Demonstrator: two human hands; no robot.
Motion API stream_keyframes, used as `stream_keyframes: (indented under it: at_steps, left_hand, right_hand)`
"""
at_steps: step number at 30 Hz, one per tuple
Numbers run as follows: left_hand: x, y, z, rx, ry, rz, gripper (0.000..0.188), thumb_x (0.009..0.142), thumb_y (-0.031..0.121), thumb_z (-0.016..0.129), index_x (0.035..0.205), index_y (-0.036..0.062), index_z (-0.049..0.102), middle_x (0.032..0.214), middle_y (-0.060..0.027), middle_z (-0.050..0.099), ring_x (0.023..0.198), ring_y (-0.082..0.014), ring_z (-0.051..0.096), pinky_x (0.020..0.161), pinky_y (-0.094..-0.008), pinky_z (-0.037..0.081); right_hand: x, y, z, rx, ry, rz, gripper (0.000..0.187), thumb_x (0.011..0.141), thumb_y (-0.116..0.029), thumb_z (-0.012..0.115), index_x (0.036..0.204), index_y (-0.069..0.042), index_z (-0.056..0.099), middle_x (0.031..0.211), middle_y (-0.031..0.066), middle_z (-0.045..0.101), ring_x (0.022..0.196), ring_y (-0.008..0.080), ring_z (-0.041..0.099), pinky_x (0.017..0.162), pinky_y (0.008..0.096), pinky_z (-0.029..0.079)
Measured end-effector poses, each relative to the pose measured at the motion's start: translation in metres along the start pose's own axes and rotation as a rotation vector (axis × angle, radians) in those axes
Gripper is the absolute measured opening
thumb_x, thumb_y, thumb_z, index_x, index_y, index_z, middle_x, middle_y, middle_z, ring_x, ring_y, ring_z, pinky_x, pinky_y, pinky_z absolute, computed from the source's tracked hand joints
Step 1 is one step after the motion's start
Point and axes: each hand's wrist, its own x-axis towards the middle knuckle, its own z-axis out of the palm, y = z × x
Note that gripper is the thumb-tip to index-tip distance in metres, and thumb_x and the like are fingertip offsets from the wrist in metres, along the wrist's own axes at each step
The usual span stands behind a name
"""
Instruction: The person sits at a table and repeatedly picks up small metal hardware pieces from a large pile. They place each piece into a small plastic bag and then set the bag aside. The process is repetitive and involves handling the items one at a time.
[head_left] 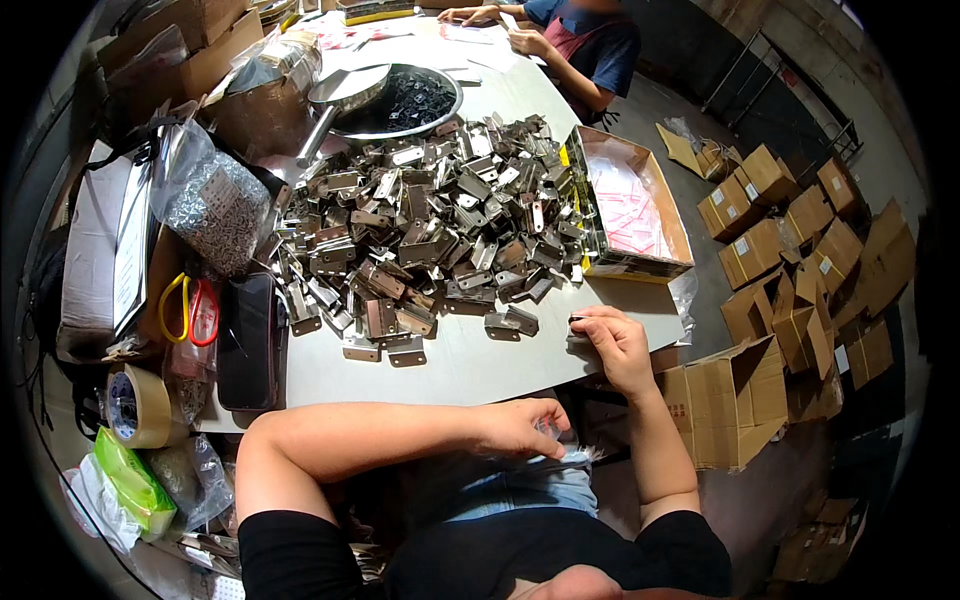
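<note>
The heap of metal brackets [430, 225] spreads across the desk [480, 370]; its nearest loose bracket [511, 322], long axis roughly left-right, lies left of the right hand [618, 345], the nearer one, which pinches a small dark piece [577, 319]. The left hand [520, 425], half-curled, holds clear plastic [547, 427].

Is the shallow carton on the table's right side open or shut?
Open: no lid covers the carton, and pink-and-white pieces show inside it.
</note>
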Motion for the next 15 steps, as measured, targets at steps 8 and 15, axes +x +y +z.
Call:
stream_keyframes:
  at_steps: [8,15]
  left_hand:
    - [0.004,-0.006,-0.001,-0.015,-0.002,0.014,0.050,0.085,0.025,0.076,0.122,0.0072,0.048,0.096,-0.0017,0.053,0.079,-0.0100,0.050,0.060,-0.0230,0.042]
    - [0.010,-0.013,0.000,-0.016,0.037,0.120,0.046,0.084,0.019,0.076,0.117,0.0043,0.048,0.084,-0.0024,0.052,0.065,-0.0106,0.048,0.051,-0.0260,0.038]
  right_hand:
    - [0.012,-0.014,0.023,-0.012,0.027,-0.006,0.026,0.081,0.004,0.066,0.107,0.002,0.069,0.110,0.0157,0.066,0.096,0.0234,0.065,0.081,0.0309,0.053]
    - [0.034,-0.023,0.048,-0.434,-0.027,-0.480,0.034,0.079,-0.002,0.069,0.113,-0.002,0.067,0.108,0.0165,0.064,0.099,0.0331,0.063,0.085,0.0375,0.053]
